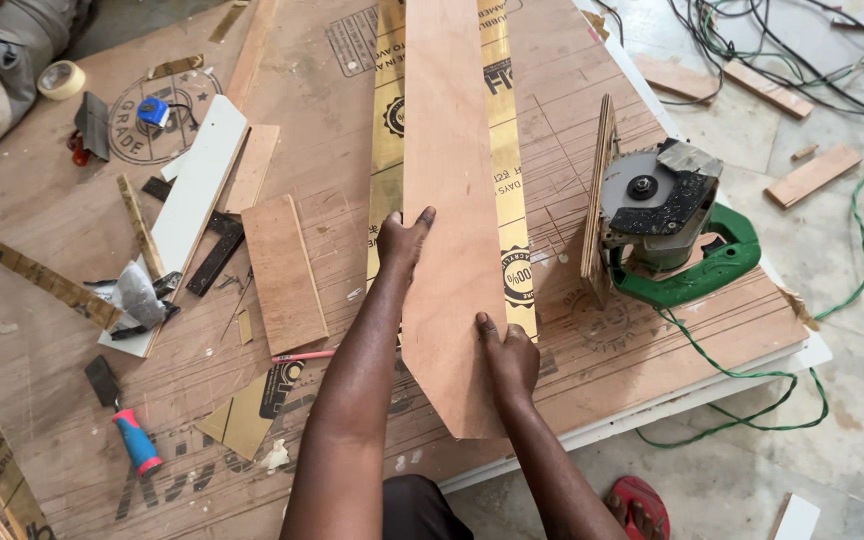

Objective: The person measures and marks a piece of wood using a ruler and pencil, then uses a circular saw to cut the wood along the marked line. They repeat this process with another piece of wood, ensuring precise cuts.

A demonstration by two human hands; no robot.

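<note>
A long narrow plywood board [449,170] lies lengthwise on a big plywood sheet [572,110], on top of a yellow printed strip [387,150]. My left hand [404,240] grips the board's left edge, thumb on top. On the right edge, close to the near pointed end, rests my right hand [508,356], fingers curled over the board. A green circular saw [672,215] lies on its side just right of the board.
Left of the board are a small plywood rectangle [283,272], a white strip [192,200], a red pencil [302,355], a blue-handled tool [132,430], tape roll [60,79] and scraps. Green cable [752,375] and black cables trail on the floor at right.
</note>
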